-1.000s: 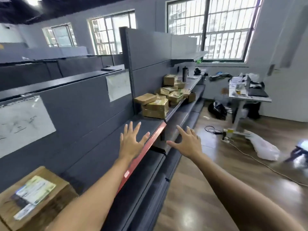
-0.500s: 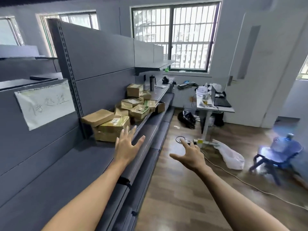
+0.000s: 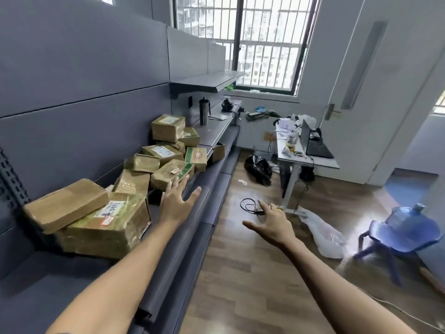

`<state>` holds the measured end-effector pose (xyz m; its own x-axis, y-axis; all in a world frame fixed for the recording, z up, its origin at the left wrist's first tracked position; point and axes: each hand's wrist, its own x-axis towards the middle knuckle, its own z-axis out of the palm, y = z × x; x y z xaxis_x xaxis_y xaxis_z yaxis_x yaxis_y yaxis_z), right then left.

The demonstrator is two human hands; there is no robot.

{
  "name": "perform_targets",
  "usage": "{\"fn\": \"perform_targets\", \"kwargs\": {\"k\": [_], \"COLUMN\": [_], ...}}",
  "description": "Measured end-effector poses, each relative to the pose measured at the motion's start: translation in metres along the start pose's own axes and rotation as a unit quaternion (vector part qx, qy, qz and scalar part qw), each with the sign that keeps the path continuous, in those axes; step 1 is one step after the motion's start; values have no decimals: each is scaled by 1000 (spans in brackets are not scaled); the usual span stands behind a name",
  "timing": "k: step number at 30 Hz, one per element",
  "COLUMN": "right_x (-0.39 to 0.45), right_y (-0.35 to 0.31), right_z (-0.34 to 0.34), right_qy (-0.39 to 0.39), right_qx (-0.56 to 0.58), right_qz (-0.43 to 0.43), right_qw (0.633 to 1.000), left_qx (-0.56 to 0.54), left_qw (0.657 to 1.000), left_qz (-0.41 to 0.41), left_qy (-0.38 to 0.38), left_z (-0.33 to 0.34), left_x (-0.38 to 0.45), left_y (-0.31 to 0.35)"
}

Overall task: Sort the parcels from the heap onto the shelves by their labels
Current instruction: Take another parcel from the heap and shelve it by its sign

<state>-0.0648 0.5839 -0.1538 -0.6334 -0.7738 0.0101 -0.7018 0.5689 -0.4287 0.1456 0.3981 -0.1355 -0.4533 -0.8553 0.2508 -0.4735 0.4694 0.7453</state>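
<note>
A heap of several brown taped parcels lies on the grey shelf [image 3: 207, 189] along the left. The nearest large parcel [image 3: 106, 227] carries a flatter parcel [image 3: 67, 203] on top. Farther along sits a green-taped parcel [image 3: 172, 173], and a tall one [image 3: 168, 127] stands at the back. My left hand [image 3: 177, 202] stretches out open above the shelf, its fingertips at the near edge of the green-taped parcel; I cannot tell whether they touch it. My right hand [image 3: 271, 221] hovers open over the floor, holding nothing.
A black tumbler [image 3: 204, 114] stands on the shelf past the heap. A cluttered white desk [image 3: 320, 161] with a laptop, a black bag [image 3: 258, 168], a cable [image 3: 249, 204], a white plastic bag [image 3: 323, 233] and a blue stool [image 3: 404, 233] occupy the wooden floor at the right.
I have come closer to the heap along the shelf, and the view has swung right. My left hand has reached forward to the green-taped parcel. Both hands stay open.
</note>
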Motion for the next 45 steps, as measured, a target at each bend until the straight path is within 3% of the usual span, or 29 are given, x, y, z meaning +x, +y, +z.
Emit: {"fn": "perform_targets", "kwargs": {"k": [8, 14, 20, 29, 33, 37, 45], "right_x": [187, 321, 446, 606, 656, 693, 773], "right_y": [66, 65, 22, -98, -149, -196, -254], "right_z": [7, 5, 35, 45, 58, 75, 117], "right_qy": [-25, -37, -50, -2, -34, -77, -207], "right_qx": [14, 28, 63, 122, 122, 122, 202], "right_qz": [8, -41, -125, -238, -283, -323, -370], "right_qw": [1000, 998, 989, 964, 951, 935, 883], "left_qx": [28, 14, 5, 73, 97, 85, 14], "left_qw": [999, 997, 983, 947, 938, 931, 867], "left_qz": [4, -15, -51, -1, -42, -152, -318], "left_qy": [20, 74, 179, 314, 329, 322, 384], "left_z": [104, 124, 120, 80, 58, 45, 68], "left_x": [158, 272, 367, 494, 516, 529, 545], "left_y": [14, 24, -12, -64, -78, -106, -128]}}
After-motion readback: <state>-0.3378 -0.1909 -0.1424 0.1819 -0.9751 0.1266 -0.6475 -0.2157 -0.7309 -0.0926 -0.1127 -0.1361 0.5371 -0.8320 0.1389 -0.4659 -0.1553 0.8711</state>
